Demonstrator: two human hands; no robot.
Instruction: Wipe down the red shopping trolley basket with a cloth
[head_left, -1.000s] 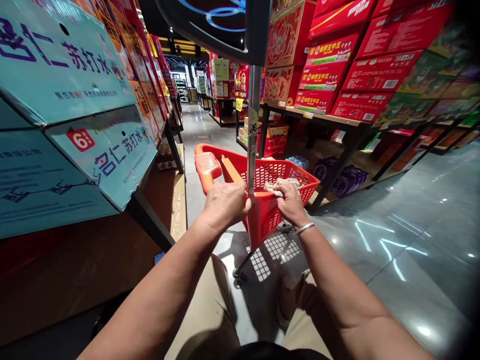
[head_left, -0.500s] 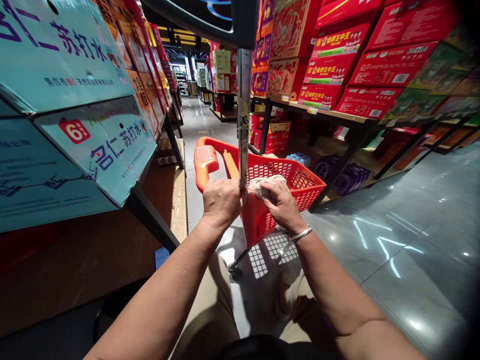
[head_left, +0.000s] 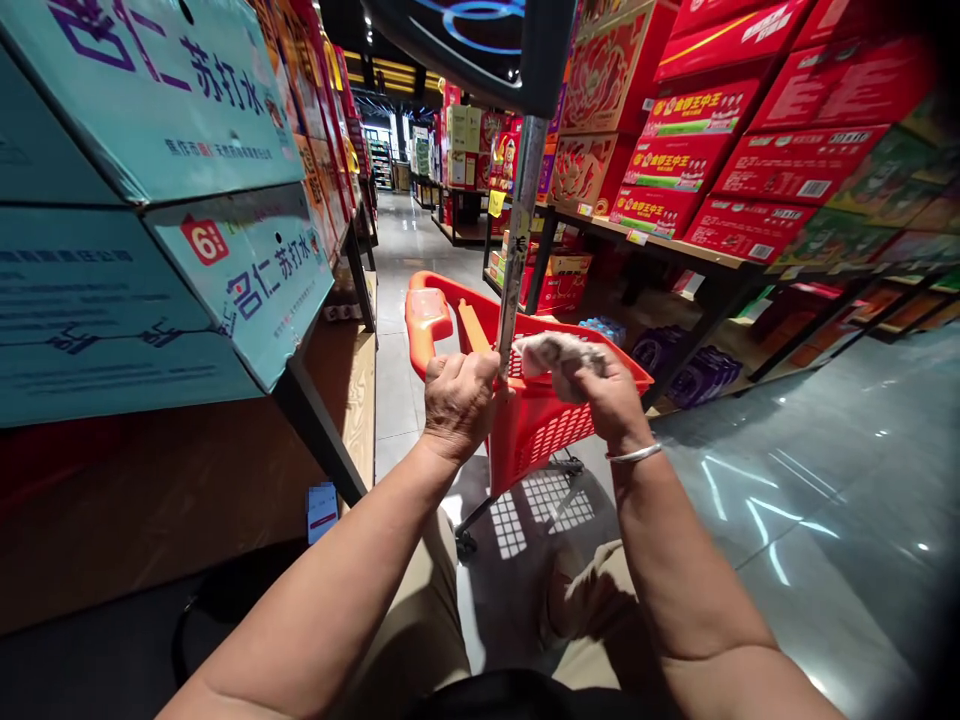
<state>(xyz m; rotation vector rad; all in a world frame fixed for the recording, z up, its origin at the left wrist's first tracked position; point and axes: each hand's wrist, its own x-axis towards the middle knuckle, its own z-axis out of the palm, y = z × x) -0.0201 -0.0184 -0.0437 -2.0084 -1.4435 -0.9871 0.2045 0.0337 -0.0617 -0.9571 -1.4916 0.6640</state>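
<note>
Head view: hands (head_left: 536, 395) at red basket (head_left: 555, 420) rim, open aisle (head_left: 409, 250) ahead.

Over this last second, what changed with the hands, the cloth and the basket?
The right hand lifted the grey cloth off the rim of the red basket and brought it up beside the metal pole, bunched in its fingers. The left hand stayed clenched around the pole's lower end at the basket's near edge. The basket stayed between the shelves.

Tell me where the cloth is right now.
The cloth is bunched in the right hand, centre of the head view, against the metal pole and just above the red basket's near rim.
</note>
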